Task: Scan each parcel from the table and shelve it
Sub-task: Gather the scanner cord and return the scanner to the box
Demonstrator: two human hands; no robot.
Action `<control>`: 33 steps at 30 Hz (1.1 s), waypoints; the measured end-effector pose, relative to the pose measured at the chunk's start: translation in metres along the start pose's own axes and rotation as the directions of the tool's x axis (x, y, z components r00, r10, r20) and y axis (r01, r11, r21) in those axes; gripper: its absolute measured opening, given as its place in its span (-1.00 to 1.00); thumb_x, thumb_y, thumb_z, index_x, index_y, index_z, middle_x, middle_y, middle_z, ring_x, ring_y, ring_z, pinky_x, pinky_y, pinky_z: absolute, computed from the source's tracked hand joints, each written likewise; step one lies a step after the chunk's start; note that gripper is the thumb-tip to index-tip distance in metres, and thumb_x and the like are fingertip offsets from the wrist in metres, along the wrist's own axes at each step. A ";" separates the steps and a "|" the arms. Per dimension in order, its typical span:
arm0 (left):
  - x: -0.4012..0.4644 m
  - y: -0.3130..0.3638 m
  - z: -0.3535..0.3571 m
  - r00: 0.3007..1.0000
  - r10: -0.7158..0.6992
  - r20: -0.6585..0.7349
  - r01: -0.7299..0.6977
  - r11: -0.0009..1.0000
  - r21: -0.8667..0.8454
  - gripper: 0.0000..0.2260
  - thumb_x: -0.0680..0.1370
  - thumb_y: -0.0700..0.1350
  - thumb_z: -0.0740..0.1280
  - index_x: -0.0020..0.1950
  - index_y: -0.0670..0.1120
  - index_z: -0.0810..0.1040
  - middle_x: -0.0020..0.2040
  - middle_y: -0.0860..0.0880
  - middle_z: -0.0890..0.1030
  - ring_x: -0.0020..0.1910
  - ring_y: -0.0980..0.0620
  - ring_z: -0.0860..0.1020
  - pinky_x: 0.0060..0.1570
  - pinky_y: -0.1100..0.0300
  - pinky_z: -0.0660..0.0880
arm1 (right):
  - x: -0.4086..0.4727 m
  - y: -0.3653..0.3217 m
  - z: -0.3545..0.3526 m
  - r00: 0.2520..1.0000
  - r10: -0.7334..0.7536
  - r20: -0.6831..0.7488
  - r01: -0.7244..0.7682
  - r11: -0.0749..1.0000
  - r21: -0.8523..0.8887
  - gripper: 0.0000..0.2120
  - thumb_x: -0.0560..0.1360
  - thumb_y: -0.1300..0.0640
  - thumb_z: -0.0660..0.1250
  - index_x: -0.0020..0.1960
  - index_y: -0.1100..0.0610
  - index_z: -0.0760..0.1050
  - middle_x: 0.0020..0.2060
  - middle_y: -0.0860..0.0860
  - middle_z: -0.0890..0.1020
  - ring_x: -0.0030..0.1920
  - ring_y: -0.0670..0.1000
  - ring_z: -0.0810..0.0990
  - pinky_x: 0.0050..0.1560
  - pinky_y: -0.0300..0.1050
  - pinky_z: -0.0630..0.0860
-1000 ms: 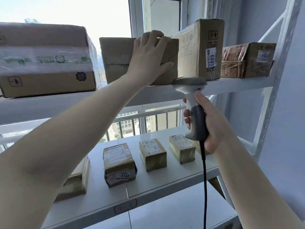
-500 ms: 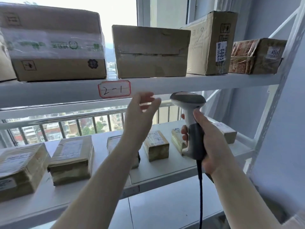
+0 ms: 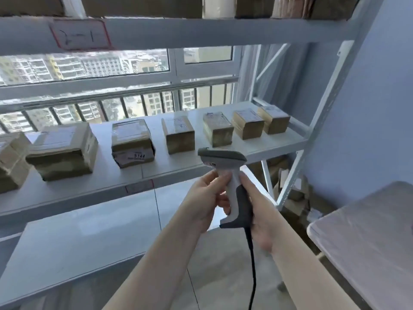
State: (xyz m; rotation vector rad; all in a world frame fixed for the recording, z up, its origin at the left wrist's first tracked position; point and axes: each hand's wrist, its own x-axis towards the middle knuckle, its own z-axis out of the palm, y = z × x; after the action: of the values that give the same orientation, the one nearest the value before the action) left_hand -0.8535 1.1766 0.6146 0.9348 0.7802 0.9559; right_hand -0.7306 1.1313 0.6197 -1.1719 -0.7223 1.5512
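Both hands, left and right, are wrapping the scanner, which I am judging a handover freeing one for the next parcel, while parcels are sitting on the shelf and the worktop is showing none.

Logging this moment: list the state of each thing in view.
barcode scanner: upright, held by both hands
left hand: closed on scanner handle
right hand: closed on scanner handle
parcel marked 5144: resting on middle shelf
table: visible corner bare
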 end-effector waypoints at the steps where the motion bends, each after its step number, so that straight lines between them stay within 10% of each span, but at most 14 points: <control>1: 0.000 -0.013 0.008 0.999 -0.034 -0.029 0.034 0.999 0.003 -0.70 0.57 -0.07 0.36 0.15 -0.28 0.56 -0.28 -0.11 0.53 -0.44 0.00 0.38 -0.48 0.21 0.30 | -0.005 0.009 -0.017 1.000 0.008 0.006 -0.008 1.000 -0.002 -0.53 0.47 -0.24 0.32 0.09 0.14 0.66 -0.14 0.12 0.66 -0.18 0.05 0.63 -0.08 0.01 0.59; 4: 0.003 -0.049 0.028 0.981 -0.154 -0.121 0.152 0.988 -0.024 -0.67 0.60 -0.13 0.35 0.27 -0.32 0.55 -0.09 -0.16 0.63 -0.29 -0.03 0.56 -0.33 0.19 0.47 | -0.027 0.035 -0.061 0.999 0.031 -0.042 -0.035 0.994 -0.102 -0.61 0.48 -0.14 0.33 0.13 0.13 0.62 -0.02 0.15 0.72 0.01 0.13 0.70 0.13 0.13 0.60; 12: 0.008 -0.115 0.061 0.894 -0.446 -0.046 0.441 0.893 -0.089 -0.81 0.58 -0.12 0.38 0.13 -0.19 0.60 -0.15 -0.07 0.73 -0.23 0.01 0.69 -0.08 0.15 0.63 | -0.098 0.093 -0.123 0.962 0.032 -0.270 -0.090 0.975 -0.203 -0.72 0.63 -0.01 0.25 0.06 0.15 0.64 -0.14 0.19 0.73 -0.38 0.07 0.59 -0.41 -0.22 0.36; 21: -0.025 -0.168 0.099 0.744 -0.652 0.145 0.662 0.749 -0.026 -0.77 0.59 -0.14 0.38 0.19 -0.23 0.54 -0.33 -0.07 0.69 -0.45 0.06 0.65 -0.46 0.25 0.57 | -0.182 0.149 -0.132 0.750 -0.034 -0.660 -0.022 0.997 -0.076 -0.74 0.60 0.10 0.29 -0.04 0.26 0.67 -0.51 0.12 0.52 -0.60 -0.05 0.30 -0.53 -0.26 0.21; 33: -0.073 -0.217 0.191 0.570 -0.750 0.336 0.763 0.635 0.122 -0.91 0.57 -0.18 0.41 0.01 -0.20 0.60 -0.22 -0.12 0.72 -0.33 0.01 0.71 -0.37 0.19 0.63 | -0.277 0.166 -0.168 0.548 -0.023 -0.836 0.024 1.000 -0.012 -0.74 0.60 0.07 0.30 -0.07 0.20 0.69 -0.50 0.09 0.52 -0.58 -0.05 0.31 -0.51 -0.24 0.21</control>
State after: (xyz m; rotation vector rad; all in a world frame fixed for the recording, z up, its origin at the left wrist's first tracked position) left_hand -0.6456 0.9938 0.5034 0.5991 0.7376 0.0150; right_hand -0.6320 0.8009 0.5040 -1.6922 -0.0651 0.7625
